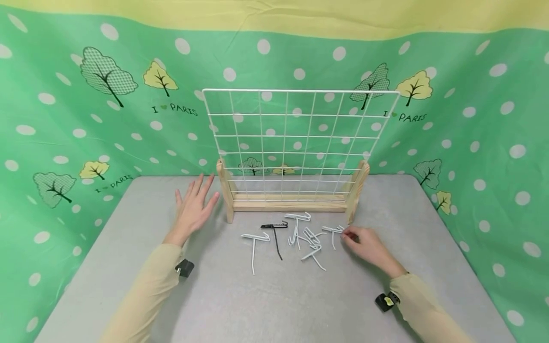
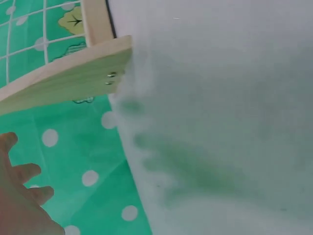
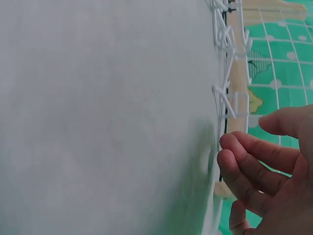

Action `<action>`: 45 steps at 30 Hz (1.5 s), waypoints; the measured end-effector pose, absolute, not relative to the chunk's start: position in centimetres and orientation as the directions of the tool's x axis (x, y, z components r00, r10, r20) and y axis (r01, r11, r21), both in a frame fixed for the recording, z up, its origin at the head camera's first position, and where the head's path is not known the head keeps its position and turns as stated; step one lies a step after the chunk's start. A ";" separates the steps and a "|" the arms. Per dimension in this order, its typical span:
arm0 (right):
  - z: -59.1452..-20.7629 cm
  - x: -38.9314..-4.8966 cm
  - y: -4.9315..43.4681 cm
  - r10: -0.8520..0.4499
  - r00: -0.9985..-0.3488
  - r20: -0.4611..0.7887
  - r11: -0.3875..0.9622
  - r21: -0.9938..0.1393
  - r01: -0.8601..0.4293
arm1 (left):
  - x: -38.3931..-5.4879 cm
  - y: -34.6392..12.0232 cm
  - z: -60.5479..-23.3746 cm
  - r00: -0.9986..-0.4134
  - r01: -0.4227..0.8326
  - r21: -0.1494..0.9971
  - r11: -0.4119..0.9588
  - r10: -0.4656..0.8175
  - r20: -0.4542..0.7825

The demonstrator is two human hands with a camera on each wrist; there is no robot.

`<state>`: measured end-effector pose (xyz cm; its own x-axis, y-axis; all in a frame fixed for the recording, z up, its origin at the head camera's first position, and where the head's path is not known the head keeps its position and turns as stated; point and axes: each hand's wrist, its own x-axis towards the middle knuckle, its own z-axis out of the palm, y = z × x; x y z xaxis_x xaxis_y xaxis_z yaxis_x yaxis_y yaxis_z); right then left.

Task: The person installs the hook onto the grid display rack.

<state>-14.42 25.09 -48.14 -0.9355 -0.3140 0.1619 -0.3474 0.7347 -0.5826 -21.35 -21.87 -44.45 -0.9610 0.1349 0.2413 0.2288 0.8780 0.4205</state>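
My right hand [image 1: 366,243] is at the right end of a white wire hook [image 1: 333,230] on the table. In the right wrist view a gap shows between the thumb and the loosely bent fingers [image 3: 257,171], with nothing held. To the left lie more white hooks, some overlapping [image 1: 311,237], another white one [image 1: 253,255] and a black hook [image 1: 274,226]. My left hand [image 1: 193,209] is spread, beside the left wooden leg [image 1: 226,193] of a stand; whether it touches the table is unclear.
Behind the hooks a white wire grid panel [image 1: 300,90] stands upright in the wooden base [image 1: 287,206]. A green dotted cloth [image 1: 141,114] with printed trees surrounds the grey table [image 1: 274,305] at the back and sides.
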 end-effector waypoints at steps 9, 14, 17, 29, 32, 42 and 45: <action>-48.8 -14.9 23.9 -0.323 -0.941 0.102 0.719 -0.620 -0.313 | -22.7 -20.7 -42.0 -0.943 0.282 0.493 0.823 0.143 0.301; -48.9 -15.1 23.5 -0.290 -0.954 0.080 0.717 -0.642 -0.272 | -23.4 -20.2 -40.6 -0.918 0.343 0.525 0.779 0.159 0.364; -48.9 -15.1 23.4 -0.276 -0.959 0.067 0.718 -0.649 -0.252 | -23.8 -19.8 -40.0 -0.910 0.368 0.544 0.754 0.170 0.379; -49.1 -15.4 23.2 -0.177 -0.984 0.028 0.698 -0.701 -0.145 | -24.4 -18.9 -40.1 -0.906 0.395 0.666 0.633 0.147 0.398; -49.2 -15.6 23.1 -0.137 -0.990 0.035 0.689 -0.715 -0.121 | -24.3 -18.7 -40.3 -0.896 0.411 0.686 0.601 0.125 0.427; -49.2 -16.5 22.9 -0.057 -0.994 0.098 0.670 -0.734 -0.111 | -24.0 -18.7 -40.4 -0.896 0.430 0.764 0.481 0.122 0.427; -49.1 -16.8 22.8 -0.038 -0.994 0.102 0.667 -0.738 -0.101 | -23.2 -18.3 -39.2 -0.910 0.408 0.800 0.441 0.121 0.397</action>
<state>-16.83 22.75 -49.10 -0.9940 -0.0379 0.1024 -0.1015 0.6674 -0.7377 -23.25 -18.33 -39.25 -0.9098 0.1210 0.3970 0.4076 0.4408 0.7997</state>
